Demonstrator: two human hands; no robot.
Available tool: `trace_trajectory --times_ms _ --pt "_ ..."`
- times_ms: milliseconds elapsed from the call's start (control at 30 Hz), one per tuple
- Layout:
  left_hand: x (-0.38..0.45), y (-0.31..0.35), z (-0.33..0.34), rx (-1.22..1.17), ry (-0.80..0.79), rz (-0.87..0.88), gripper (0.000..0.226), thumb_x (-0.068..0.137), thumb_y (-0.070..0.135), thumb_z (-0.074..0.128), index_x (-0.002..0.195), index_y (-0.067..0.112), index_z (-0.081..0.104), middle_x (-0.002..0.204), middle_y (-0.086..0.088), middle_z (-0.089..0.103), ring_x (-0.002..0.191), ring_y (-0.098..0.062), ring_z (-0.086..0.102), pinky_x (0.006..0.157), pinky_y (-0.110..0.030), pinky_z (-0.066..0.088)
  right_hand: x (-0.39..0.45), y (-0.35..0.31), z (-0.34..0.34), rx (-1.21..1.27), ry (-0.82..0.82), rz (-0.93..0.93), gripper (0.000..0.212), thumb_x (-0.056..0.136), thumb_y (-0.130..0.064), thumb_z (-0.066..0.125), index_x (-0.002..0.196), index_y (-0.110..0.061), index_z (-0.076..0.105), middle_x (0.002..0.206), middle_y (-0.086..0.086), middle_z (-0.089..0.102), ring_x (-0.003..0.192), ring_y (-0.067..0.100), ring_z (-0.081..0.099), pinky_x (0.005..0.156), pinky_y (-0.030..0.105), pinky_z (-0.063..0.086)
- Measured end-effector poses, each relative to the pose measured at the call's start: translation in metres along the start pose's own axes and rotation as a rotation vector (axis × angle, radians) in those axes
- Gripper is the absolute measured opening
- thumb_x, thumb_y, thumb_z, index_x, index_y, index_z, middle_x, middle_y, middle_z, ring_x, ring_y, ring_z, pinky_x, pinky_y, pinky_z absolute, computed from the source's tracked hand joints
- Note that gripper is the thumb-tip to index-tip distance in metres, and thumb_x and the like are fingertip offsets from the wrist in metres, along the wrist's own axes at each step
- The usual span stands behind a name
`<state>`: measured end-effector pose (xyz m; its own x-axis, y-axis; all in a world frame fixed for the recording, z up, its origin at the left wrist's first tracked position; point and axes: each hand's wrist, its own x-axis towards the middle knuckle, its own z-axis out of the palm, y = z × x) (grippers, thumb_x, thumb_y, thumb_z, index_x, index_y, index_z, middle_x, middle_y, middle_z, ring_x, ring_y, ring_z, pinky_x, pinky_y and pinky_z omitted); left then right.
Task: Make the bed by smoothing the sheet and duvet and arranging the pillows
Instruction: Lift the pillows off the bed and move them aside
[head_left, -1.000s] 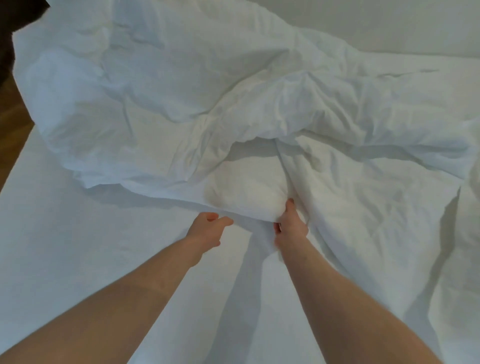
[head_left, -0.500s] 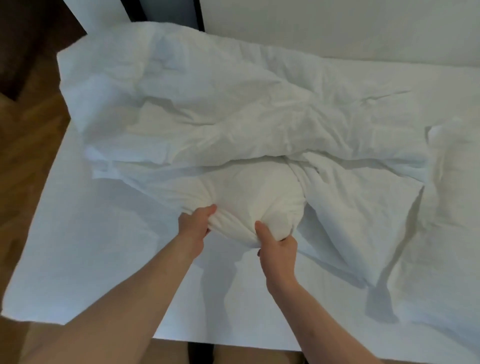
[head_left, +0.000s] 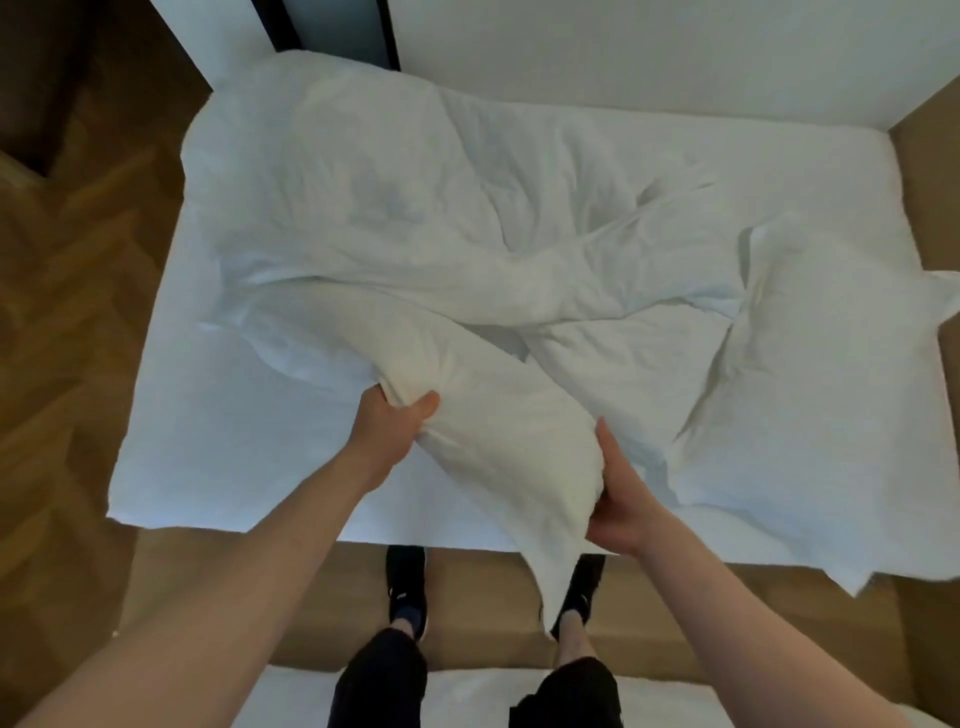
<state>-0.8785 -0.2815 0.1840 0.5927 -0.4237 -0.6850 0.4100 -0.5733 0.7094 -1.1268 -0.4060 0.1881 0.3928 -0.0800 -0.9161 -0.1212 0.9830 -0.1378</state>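
A white pillow (head_left: 498, 431) is held between both hands over the bed's near edge, one corner hanging down past the mattress. My left hand (head_left: 389, 426) grips its upper left side with the thumb pressed into the fabric. My right hand (head_left: 615, 499) clasps its lower right side. Behind it, a crumpled white duvet (head_left: 415, 218) lies bunched across the middle of the bed. The white sheet (head_left: 234, 426) shows bare at the left. A second white piece of bedding (head_left: 810, 374), pillow or duvet fold, lies at the right.
The brown bed frame (head_left: 483, 597) runs along the near edge, with my two feet in dark shoes (head_left: 408, 587) on it. Herringbone wood floor (head_left: 67, 338) lies to the left. A white wall (head_left: 623, 57) stands behind the bed. More white bedding (head_left: 457, 696) shows at the bottom.
Both hands have pulled the pillow out from under the duvet toward the near edge of the bed. The view has drawn back and now shows the whole bed and my feet.
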Motion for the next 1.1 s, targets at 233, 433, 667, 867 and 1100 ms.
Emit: trace_trajectory --times_ms 233,433,667,867,1100 --pt "-0.083 0.017 0.054 0.202 -0.215 0.068 0.05 0.092 0.027 0.075 0.136 0.017 0.056 0.125 0.001 0.066 0.116 -0.019 0.062 0.101 -0.038 0.051 -0.082 -0.001 -0.065 -0.11 0.411 -0.401 0.044 0.095 -0.008 0.065 0.137 0.0 0.057 0.118 0.017 0.071 0.085 0.027 0.072 0.066 0.037 0.06" --pt "-0.123 0.046 0.168 0.366 -0.319 0.128 0.043 0.095 0.035 0.069 0.131 0.016 0.054 0.127 0.006 0.06 0.118 -0.017 0.057 0.101 -0.032 0.046 -0.18 -0.046 -0.117 0.02 0.573 -0.789 0.055 0.091 -0.003 0.07 0.141 -0.019 0.055 0.124 0.001 0.07 0.109 0.024 0.069 0.086 0.039 0.058" --pt "-0.168 0.116 0.346 0.569 -0.396 0.384 0.055 0.088 0.052 0.067 0.126 0.011 0.061 0.12 0.006 0.062 0.108 -0.013 0.058 0.097 -0.029 0.046 -0.274 -0.118 -0.231 0.129 0.685 -1.004 0.063 0.094 -0.02 0.073 0.15 -0.029 0.045 0.14 -0.004 0.06 0.127 0.027 0.059 0.1 0.046 0.055" --pt "-0.209 0.191 0.483 0.736 -0.44 0.709 0.048 0.093 0.05 0.065 0.096 0.002 0.064 0.098 -0.015 0.068 0.094 -0.032 0.065 0.084 -0.041 0.052 -0.331 -0.156 -0.288 0.358 0.677 -1.122 0.05 0.103 -0.009 0.058 0.151 -0.007 0.041 0.141 0.002 0.053 0.109 0.003 0.055 0.056 -0.003 0.042" --pt "-0.238 0.232 0.581 0.726 -0.476 0.973 0.05 0.092 0.05 0.066 0.089 -0.001 0.066 0.087 -0.011 0.069 0.082 -0.026 0.065 0.074 -0.038 0.051 -0.33 -0.175 -0.346 0.28 0.962 -1.27 0.063 0.1 -0.033 0.065 0.155 -0.023 0.036 0.143 -0.016 0.051 0.125 0.002 0.053 0.095 0.008 0.046"
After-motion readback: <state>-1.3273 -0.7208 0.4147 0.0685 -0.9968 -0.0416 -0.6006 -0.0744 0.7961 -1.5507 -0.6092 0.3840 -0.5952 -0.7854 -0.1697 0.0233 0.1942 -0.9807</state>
